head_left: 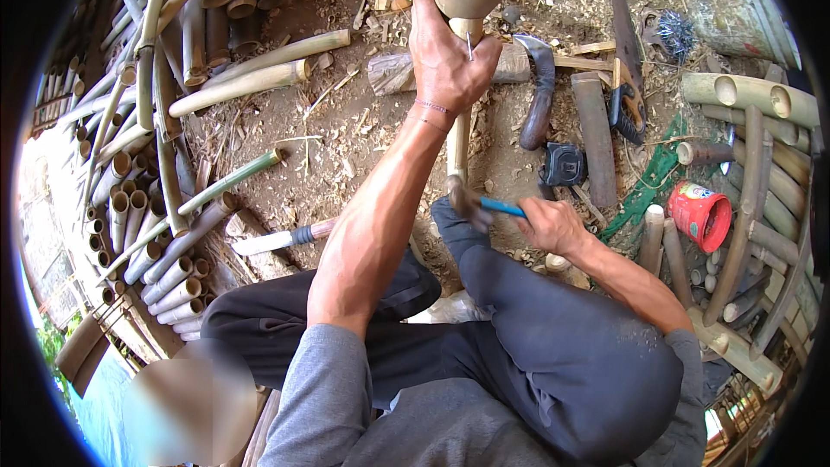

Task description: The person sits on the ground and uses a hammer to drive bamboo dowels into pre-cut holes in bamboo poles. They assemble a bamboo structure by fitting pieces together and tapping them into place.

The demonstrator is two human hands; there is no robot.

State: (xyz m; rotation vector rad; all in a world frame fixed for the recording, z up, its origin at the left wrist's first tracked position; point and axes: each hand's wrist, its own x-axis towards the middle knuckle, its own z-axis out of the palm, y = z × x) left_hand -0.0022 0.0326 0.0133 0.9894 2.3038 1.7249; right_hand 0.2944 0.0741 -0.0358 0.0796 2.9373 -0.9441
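Observation:
My left hand is stretched far forward, its fingers wrapped round a bamboo piece just below a wide hollow cup-like end. A thin bamboo stick runs from under this hand back toward my knees. Between thumb and fingers a nail stands out. My right hand is closed on the blue handle of a hammer. The hammer's head is smeared by motion and overlaps the near end of the stick; whether they touch I cannot tell.
A log, a sickle, a handsaw and a tape measure lie ahead on shaving-strewn ground. A knife is left of my forearm. At right stand a red tub and a bamboo rack; bamboo tubes are stacked at left.

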